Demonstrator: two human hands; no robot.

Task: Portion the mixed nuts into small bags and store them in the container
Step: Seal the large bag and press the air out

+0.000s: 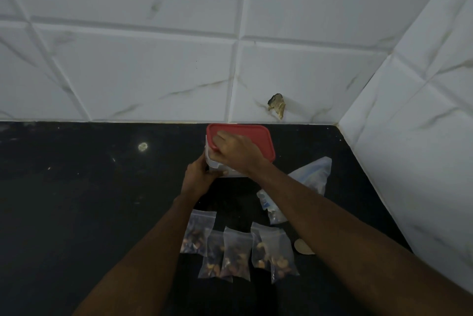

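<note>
Right now the right hand (234, 149) is clamped on the near left corner of the red lid (256, 136), fingers curled over the top and thumb at the rim. The left hand (198, 177) grips the pale container (230, 171) low on its left side, bracing it. I'd say the lid is about to be prised off; whether it has lifted at all I cannot tell.

The container sits at the back of the black countertop (102, 187), close to the tiled wall (153, 72), its long side running left to right along that wall. The filled small bags (236, 254) lie in a loose row much nearer the person, between the two forearms, each with its length pointing roughly away from the body. So every bag has to travel forward and up into the box, and the left hand looks the nearer one for that. A larger clear bag (311, 175) lies just right of the container.
</note>
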